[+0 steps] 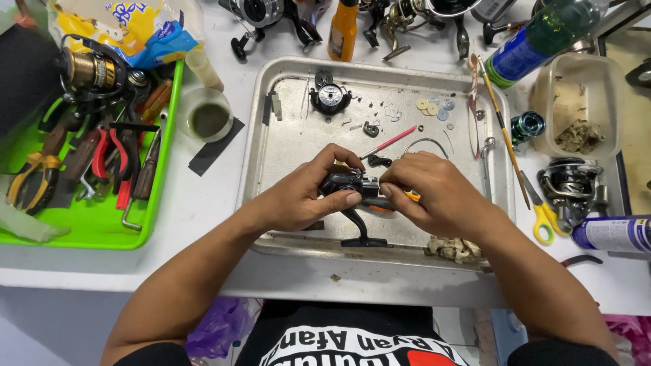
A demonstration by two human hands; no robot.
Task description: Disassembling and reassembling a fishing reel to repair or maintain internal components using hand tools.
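Observation:
My left hand (305, 193) grips a black fishing reel body (347, 183) over the middle of a metal tray (271, 224). The reel's foot (363, 240) hangs down toward the tray's near rim. My right hand (434, 193) pinches the reel's right side, with an orange-handled tool (410, 196) partly hidden under its fingers. Small loose parts lie on the tray beyond the hands: a round black gear housing (330, 97), several washers (434, 108), a wire bail (427, 142) and a red-handled brush (390, 142).
A green tray (159, 183) of pliers and screwdrivers sits at left beside a small cup of dark liquid (209, 116). More reels (569, 183), yellow scissors (540, 213), spray cans (614, 234), a green bottle (542, 37) and a plastic tub (583, 108) crowd the right and far edge.

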